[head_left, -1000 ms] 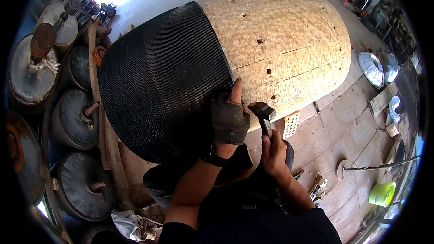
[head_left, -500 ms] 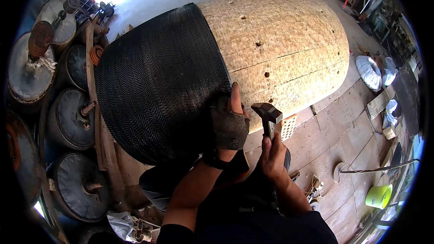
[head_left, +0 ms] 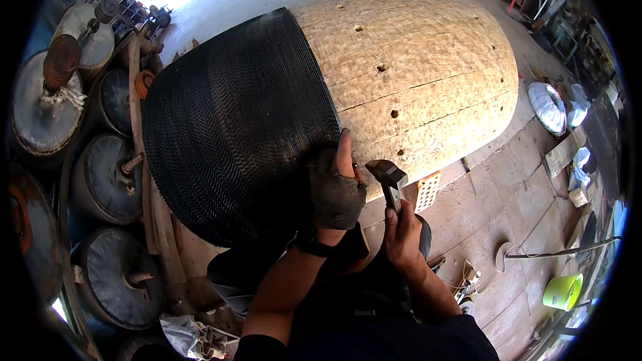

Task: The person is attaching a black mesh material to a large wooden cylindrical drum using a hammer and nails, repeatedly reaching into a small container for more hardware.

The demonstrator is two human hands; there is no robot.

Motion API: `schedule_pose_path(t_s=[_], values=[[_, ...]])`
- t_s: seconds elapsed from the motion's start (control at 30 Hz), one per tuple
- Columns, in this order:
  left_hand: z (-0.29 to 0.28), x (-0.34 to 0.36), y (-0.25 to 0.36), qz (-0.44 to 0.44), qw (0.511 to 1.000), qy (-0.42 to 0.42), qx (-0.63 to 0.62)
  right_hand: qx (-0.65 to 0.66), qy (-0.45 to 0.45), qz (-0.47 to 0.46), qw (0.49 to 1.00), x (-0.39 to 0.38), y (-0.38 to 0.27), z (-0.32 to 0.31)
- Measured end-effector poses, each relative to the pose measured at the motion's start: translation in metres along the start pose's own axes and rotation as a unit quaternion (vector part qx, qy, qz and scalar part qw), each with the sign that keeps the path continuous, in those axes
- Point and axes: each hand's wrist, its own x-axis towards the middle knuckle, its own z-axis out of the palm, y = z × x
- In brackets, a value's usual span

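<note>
A large barrel-shaped wooden drum (head_left: 428, 60) lies on its side before me. Black finely ridged covering (head_left: 234, 113) wraps its left part and ends in a straight edge. My left hand (head_left: 336, 194), in a dark fingerless glove, rests at the near end of that edge. Its index finger points up along the edge and the other fingers are curled; a small dark tip shows by the thumb, too little to name. In my right hand (head_left: 403, 237) is a hammer (head_left: 389, 177), gripped by its handle. The hammer's head is just right of my left thumb, apart from the wood.
Several dark round drums with shafts (head_left: 117, 277) stand at the left behind wooden boards (head_left: 137, 93). A perforated cream block (head_left: 428, 192) is under the wooden drum's near side. On the right are a white wrapped ring (head_left: 547, 108), a lime-green bucket (head_left: 562, 292) and a metal rod (head_left: 562, 251).
The hammer's head has tilted and shifted slightly left and down, closer to my left thumb. My left hand sits a little lower, its index finger still pointing up.
</note>
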Motion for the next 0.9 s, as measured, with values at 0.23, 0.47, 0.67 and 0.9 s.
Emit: schedule_pose_path(t_s=[0.23, 0.47, 0.67, 0.9], values=[[0.000, 0.002, 0.006, -0.018, 1.000, -0.008, 0.011, 0.004, -0.005, 0.003, 1.000, 0.002, -0.003, 0.002], [0.003, 0.000, 0.001, 0.000, 1.000, 0.014, -0.003, -0.031, -0.041, 0.029, 0.998, 0.005, -0.005, -0.001], [0.009, -0.001, 0.001, -0.015, 1.000, 0.022, -0.003, -0.052, -0.038, 0.043, 0.997, 0.010, -0.008, 0.001], [-0.004, -0.006, 0.003, -0.040, 0.995, 0.010, -0.088, 0.066, 0.007, 0.051, 0.996, 0.000, -0.008, -0.005]])
